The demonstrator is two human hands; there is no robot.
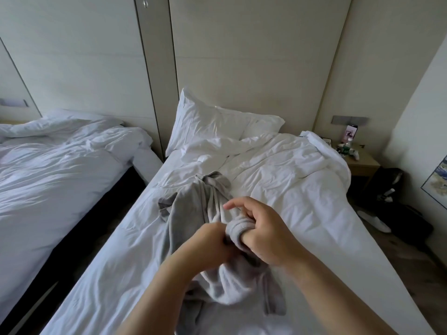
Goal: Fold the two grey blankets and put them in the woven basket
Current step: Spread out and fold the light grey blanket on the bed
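**Fig. — Gathering a grey blanket on the bed, pre-fold**

Centre to lower centre of frame: grey blanket, crumpled lengthwise on the white bed, far end bunched short of the pillow, near end heaped at the bottom edge. Left hand, lower centre: curled tight into the cloth, fingertips hidden. Right hand, just right of it: thumb and lower fingers wrapped round a thick roll of the same cloth, forefinger sticking out free. Hands touching or nearly so; cannot tell which. Second blanket: not told apart from this heap. Woven basket: not in view. Left of frame: second bed. Far right: nightstand w/ bottles.

Risks, as judged: gripped mid-bunch rather than at corners, so likely to lift as a twisted rope w/ no clean edge to fold on. Possible snag of the white bedding beneath if raised w/o shaking out. Possible slide of the near heap off the bed's foot.
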